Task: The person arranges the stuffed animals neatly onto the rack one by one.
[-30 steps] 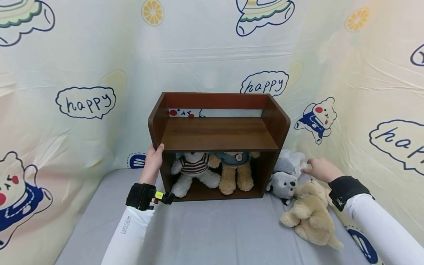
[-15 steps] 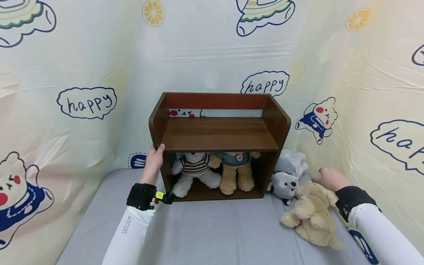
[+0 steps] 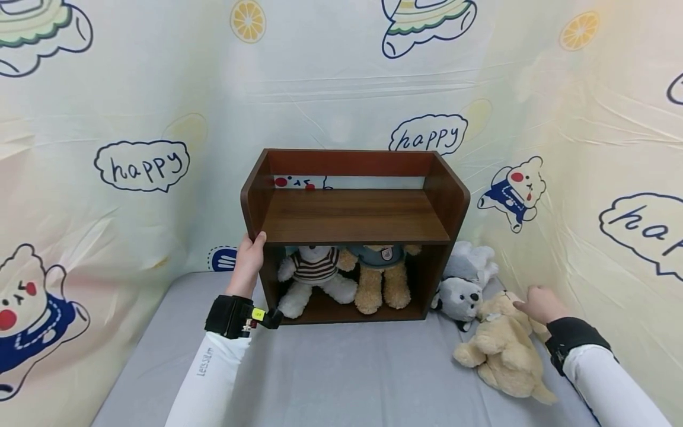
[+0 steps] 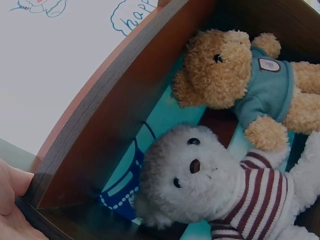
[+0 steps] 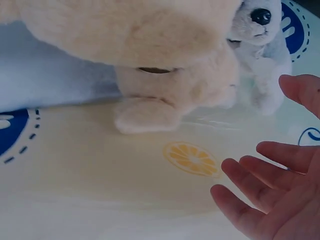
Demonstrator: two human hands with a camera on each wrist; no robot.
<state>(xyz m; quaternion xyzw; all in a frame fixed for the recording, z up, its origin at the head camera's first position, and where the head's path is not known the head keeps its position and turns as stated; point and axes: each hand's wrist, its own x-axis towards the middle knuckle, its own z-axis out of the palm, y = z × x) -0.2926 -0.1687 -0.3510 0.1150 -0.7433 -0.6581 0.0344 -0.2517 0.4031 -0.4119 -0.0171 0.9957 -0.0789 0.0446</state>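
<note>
My left hand [image 3: 249, 264] grips the left side panel of a small brown wooden shelf [image 3: 352, 216]. Its thumb lies at the corner of the middle board. Inside the lower compartment sit a white teddy bear in a striped shirt [image 4: 185, 175] and a tan teddy bear in a teal top [image 4: 220, 70]. To the shelf's right, my right hand [image 3: 543, 305] is beside a beige plush toy [image 3: 507, 356], holding nothing. The right wrist view shows that hand's fingers [image 5: 250, 185] spread, apart from the beige plush.
A grey-and-white plush toy [image 3: 459, 296] and a pale plush [image 3: 469, 261] lie against the shelf's right side. Grey cloth [image 3: 341, 373] covers the surface under everything. A printed curtain [image 3: 320, 89] hangs behind and along both sides.
My right hand has moved right and down, away from the pale plush toward the far side of the beige one. The left hand keeps its grip and the shelf stays put.
</note>
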